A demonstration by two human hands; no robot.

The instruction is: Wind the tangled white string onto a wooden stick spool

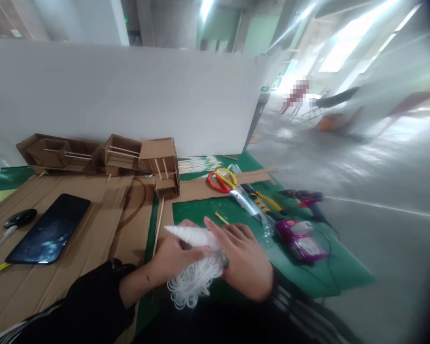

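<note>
Near the front of the green table, both of my hands hold a white cone wound with cord, its tip toward the left. My left hand is closed around the near side of the cone. My right hand wraps its wide end, with the thumb raised. Below my fingers hangs a loose bunch of looped white cord. A small greyish end shows by my right palm. The parts of the cone under my fingers are hidden.
Scissors with red and yellow handles, yellow-black pliers and a purple device lie to the right. Cardboard boxes stand along the white panel. At left a phone rests on cardboard.
</note>
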